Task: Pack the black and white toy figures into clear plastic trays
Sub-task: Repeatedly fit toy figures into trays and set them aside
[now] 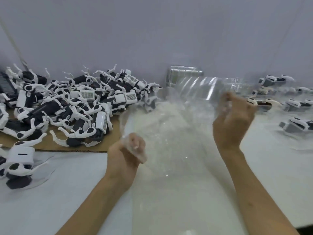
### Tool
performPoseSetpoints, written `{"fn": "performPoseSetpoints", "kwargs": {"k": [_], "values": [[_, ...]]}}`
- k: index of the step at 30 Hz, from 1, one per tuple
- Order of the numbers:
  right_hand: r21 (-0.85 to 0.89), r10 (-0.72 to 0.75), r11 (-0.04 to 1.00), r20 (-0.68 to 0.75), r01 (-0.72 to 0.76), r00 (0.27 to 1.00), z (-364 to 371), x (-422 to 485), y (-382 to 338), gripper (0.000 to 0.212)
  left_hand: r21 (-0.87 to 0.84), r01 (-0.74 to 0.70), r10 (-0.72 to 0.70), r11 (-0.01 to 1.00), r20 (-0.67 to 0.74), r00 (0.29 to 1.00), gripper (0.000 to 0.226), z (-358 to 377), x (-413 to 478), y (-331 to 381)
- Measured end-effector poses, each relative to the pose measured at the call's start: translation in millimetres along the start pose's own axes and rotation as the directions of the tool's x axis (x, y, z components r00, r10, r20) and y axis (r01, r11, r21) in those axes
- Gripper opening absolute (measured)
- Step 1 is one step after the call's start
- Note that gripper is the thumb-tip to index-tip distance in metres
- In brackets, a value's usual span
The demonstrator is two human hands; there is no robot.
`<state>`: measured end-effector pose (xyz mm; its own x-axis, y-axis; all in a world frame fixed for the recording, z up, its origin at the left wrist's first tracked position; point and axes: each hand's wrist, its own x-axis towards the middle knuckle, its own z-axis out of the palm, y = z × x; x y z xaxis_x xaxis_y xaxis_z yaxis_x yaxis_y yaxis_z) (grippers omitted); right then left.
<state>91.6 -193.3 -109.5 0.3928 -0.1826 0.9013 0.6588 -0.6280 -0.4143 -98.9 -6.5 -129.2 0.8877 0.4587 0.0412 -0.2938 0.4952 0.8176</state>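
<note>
Left hand (126, 150) and right hand (232, 121) are gripping a flimsy clear tray (191, 94) in mid-air, risking it buckling or clipping the heaped toy figures (67, 102).

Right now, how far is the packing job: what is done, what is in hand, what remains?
Done: several packed trays lie at the right with figures inside. In hand: left hand and right hand both grip one clear tray, blurred, apparently empty. Left: a large pile of figures on the cardboard at the left, so most work remains.
</note>
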Motion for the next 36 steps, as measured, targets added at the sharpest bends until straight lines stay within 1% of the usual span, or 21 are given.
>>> {"fn": "performPoseSetpoints", "kwargs": {"k": [1, 2, 4, 7, 8, 9, 10, 11, 13, 16, 19, 20, 23, 24, 26, 28, 29, 30, 33, 34, 36], "values": [[-0.016, -0.002, 1.0, 0.161, 0.004, 0.987, 4.2, -5.3, -3.4, 0.049, -0.068, 0.025, -0.028, 0.997, -0.056, 0.998, 0.012, -2.1, 1.2, 2.6], [-0.019, -0.007, 1.0, 0.333, 0.014, 0.943, 5.3, -8.8, -11.5, 0.063, -0.131, 0.037, -0.05, 0.991, -0.1, 0.994, 0.014, -5.6, 3.2, 4.1], [0.033, -0.087, 0.996, 0.611, 0.084, 0.787, 4.9, -16.7, -21.1, 0.083, -0.238, 0.052, -0.095, 0.97, -0.174, 0.98, 0.012, -11.8, 7.0, 6.3], [0.106, -0.219, 0.964, 0.839, 0.245, 0.498, 5.3, -29.9, -23.2, 0.09, -0.321, 0.038, -0.123, 0.946, -0.25, 0.96, 0.009, -17.7, 11.1, 9.4], [0.107, -0.212, 0.961, 0.879, 0.257, 0.427, 7.1, -32.4, -22.3, 0.089, -0.348, 0.027, -0.126, 0.937, -0.266, 0.956, 0.01, -19.9, 13.0, 8.7], [0.094, -0.19, 0.963, 0.903, 0.254, 0.385, 8.6, -33.9, -21.8, 0.085, -0.378, 0.022, -0.138, 0.926, -0.282, 0.949, 0.015, -21.3, 13.6, 8.2], [0.077, -0.168, 0.969, 0.903, 0.236, 0.396, 9.6, -35.0, -21.9, 0.076, -0.403, 0.023, -0.152, 0.915, -0.289, 0.945, 0.021, -23.4, 14.9, 7.1], [0.06, -0.139, 0.982, 0.873, 0.181, 0.467, 9.9, -34.4, -21.8, 0.063, -0.422, 0.028, -0.165, 0.906, -0.29, 0.943, 0.024, -24.2, 15.3, 6.8], [0.043, -0.052, 0.999, 0.765, 0.03, 0.642, 9.6, -30.1, -18.3, 0.037, -0.446, 0.051, -0.19, 0.894, -0.273, 0.943, 0.028, -24.6, 15.9, 5.5], [-0.06, 0.067, 0.998, 0.628, -0.037, 0.775, 8.7, -24.0, -6.8, 0.029, -0.457, 0.078, -0.206, 0.886, -0.239, 0.949, 0.029, -23.7, 16.6, 4.5], [-0.123, 0.161, 0.986, 0.501, -0.114, 0.85, 8.1, -16.7, 6.5, 0.03, -0.455, 0.09, -0.214, 0.886, -0.227, 0.95, 0.025, -22.9, 16.0, 4.1], [-0.109, 0.18, 0.983, 0.49, -0.144, 0.853, 7.9, -14.5, 9.9, 0.033, -0.466, 0.095, -0.221, 0.88, -0.224, 0.949, 0.025, -22.5, 15.7, 4.0], [-0.027, 0.25, 0.959, 0.54, -0.281, 0.804, 5.8, -8.5, 17.6, 0.05, -0.484, 0.113, -0.247, 0.868, -0.223, 0.943, 0.024, -21.7, 15.1, 4.2], [-0.015, 0.266, 0.953, 0.517, -0.302, 0.814, 4.4, -6.6, 19.0, 0.053, -0.481, 0.121, -0.256, 0.869, -0.225, 0.94, 0.024, -21.3, 15.0, 4.4], [-0.032, 0.298, 0.949, 0.406, -0.313, 0.864, 2.5, -6.2, 20.4, 0.048, -0.477, 0.131, -0.27, 0.869, -0.236, 0.933, 0.024, -21.5, 15.0, 4.6], [-0.098, 0.353, 0.935, 0.314, -0.34, 0.881, 2.1, -7.7, 20.0, 0.035, -0.47, 0.134, -0.277, 0.872, -0.251, 0.928, 0.023, -21.4, 15.3, 4.9], [-0.128, 0.387, 0.922, 0.317, -0.366, 0.866, 2.5, -8.1, 20.7, 0.029, -0.466, 0.133, -0.279, 0.875, -0.259, 0.925, 0.023, -21.1, 15.6, 4.9], [-0.149, 0.418, 0.908, 0.363, -0.391, 0.833, 3.4, -9.0, 22.9, 0.026, -0.463, 0.131, -0.279, 0.876, -0.267, 0.922, 0.023, -21.1, 15.5, 4.6], [-0.192, 0.439, 0.891, 0.6, -0.412, 0.669, 5.0, -12.3, 25.4, 0.031, -0.447, 0.141, -0.289, 0.884, -0.283, 0.915, 0.025, -20.0, 14.0, 4.8], [-0.193, 0.426, 0.894, 0.648, -0.405, 0.631, 5.3, -13.8, 23.7, 0.033, -0.441, 0.147, -0.292, 0.885, -0.281, 0.914, 0.026, -19.3, 13.5, 5.0], [-0.119, 0.408, 0.883, 0.672, -0.453, 0.618, 5.5, -15.3, 14.4, 0.029, -0.434, 0.16, -0.299, 0.887, -0.276, 0.914, 0.026, -17.7, 12.4, 5.7]]}}
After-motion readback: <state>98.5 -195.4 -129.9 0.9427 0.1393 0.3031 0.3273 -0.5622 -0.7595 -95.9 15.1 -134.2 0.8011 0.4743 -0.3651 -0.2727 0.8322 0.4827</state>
